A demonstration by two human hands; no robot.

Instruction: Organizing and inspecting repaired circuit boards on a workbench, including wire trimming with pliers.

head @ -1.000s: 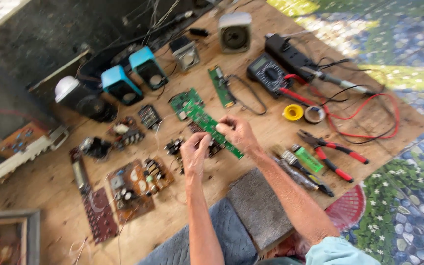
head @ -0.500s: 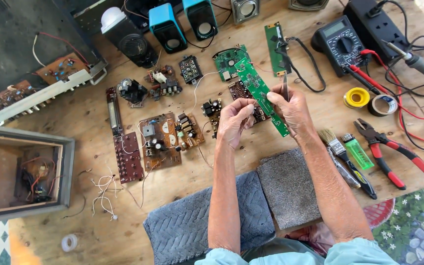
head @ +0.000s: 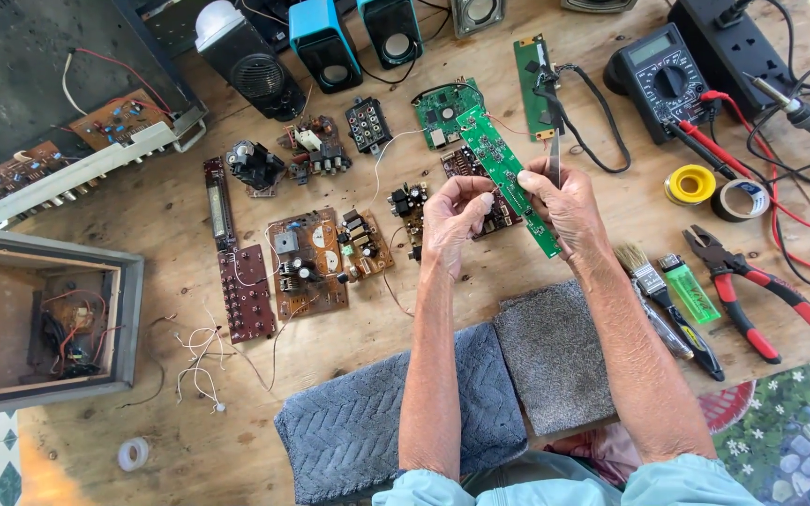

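Note:
A long narrow green circuit board [head: 502,167] is held slantwise above the wooden table [head: 171,215]. My left hand [head: 452,223] pinches its left edge near the middle with thumb and fingertips. My right hand [head: 562,208] grips the board's lower right part. A thin grey metal tool [head: 554,157], like tweezers, sticks up from that hand. Under the board lie a rounded green board [head: 441,111] and a dark board [head: 466,161].
Around the hands are brown circuit boards [head: 307,264], two blue speakers [head: 322,42], a multimeter [head: 664,77], a solder roll [head: 689,185], a tape roll [head: 741,199], a brush [head: 653,286], a green lighter [head: 691,290] and red pliers [head: 752,292]. Grey cloths [head: 555,361] lie at the near edge. An open speaker cabinet [head: 44,319] stands at the left.
The view has swung left and down, bringing the speaker cabinet into sight. Both hands keep hold of the green board and have barely shifted on it.

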